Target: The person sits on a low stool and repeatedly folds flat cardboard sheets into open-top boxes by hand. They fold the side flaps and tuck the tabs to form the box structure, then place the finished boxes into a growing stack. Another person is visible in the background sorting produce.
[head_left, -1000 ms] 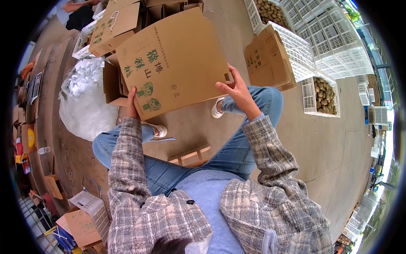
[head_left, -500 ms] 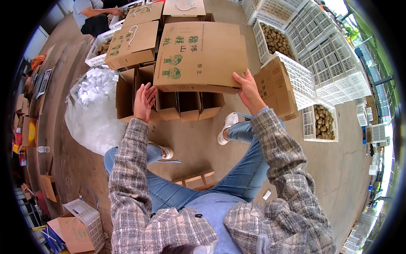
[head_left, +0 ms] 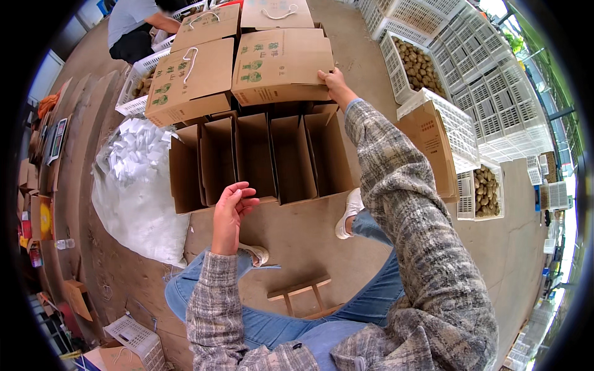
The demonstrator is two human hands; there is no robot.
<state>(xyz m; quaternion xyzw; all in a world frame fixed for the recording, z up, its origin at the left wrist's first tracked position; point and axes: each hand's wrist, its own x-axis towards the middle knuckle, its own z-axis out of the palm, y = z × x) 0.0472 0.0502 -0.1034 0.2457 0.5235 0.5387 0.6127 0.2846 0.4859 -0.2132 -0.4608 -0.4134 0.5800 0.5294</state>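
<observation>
At the far middle, a closed cardboard box [head_left: 281,65] with green print lies beside other closed boxes. My right hand [head_left: 336,86] grips its right edge near the corner. My left hand [head_left: 231,213] holds nothing; its fingers are loosely bent and apart, just in front of a row of open cardboard boxes [head_left: 255,151]. Those upright boxes stand side by side with their tops open, and their visible insides are bare. Another closed cardboard box [head_left: 195,77] with a white cord handle is to the left of the gripped one.
A white sack [head_left: 139,204] of white pieces is at the left. Flat cardboard [head_left: 427,148] leans by white crates [head_left: 445,123] at the right. Crates hold brown, kiwi-like fruit [head_left: 421,68]. A low wooden stool [head_left: 300,287] is between my legs. A person [head_left: 133,28] sits far left.
The box in my right hand has moved away from me and now lies behind the open row. My left hand has let it go and come back toward me.
</observation>
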